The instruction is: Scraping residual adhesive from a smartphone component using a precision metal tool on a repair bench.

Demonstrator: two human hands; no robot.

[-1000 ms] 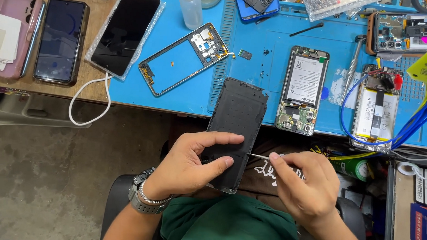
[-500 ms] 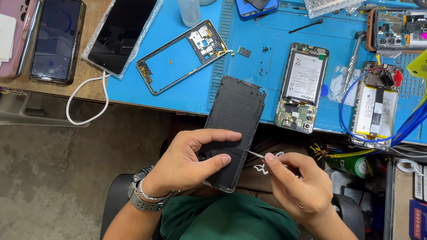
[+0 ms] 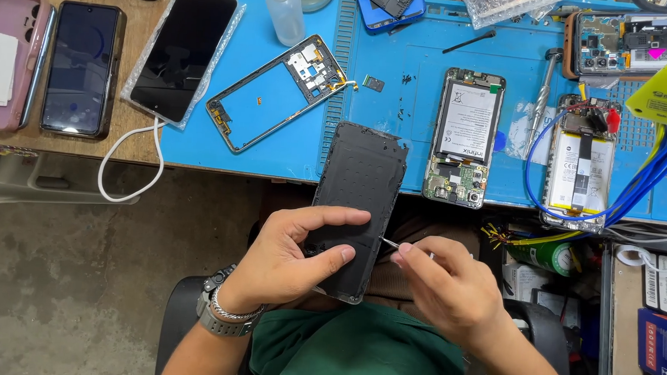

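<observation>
While it leans over the near edge of the blue silicone work mat [image 3: 418, 102], the flat black rectangular phone panel [image 3: 363, 181] sits at the middle of the view, its lower end gripped by the left hand [image 3: 286, 263], whose thumb and fingers curl closed around that end. At about three o'clock from that grip, the right hand [image 3: 452, 291] pinches a thin metal tool [image 3: 391, 243] between thumb and fingertips, its tip touching the panel's right edge. On the left wrist, toward seven o'clock, sits a grey wristwatch [image 3: 222, 317] with a silver bracelet beside it. Up at one o'clock from the panel lies an opened phone with its white battery exposed [image 3: 464, 137]; at eleven o'clock rests an empty silver phone frame [image 3: 278, 93]. Farther toward ten o'clock a black-screened phone in clear wrap [image 3: 183, 49] trails a white cable [image 3: 127, 173], and a dark phone [image 3: 83, 68] lies on the wooden bench at nine o'clock.
</observation>
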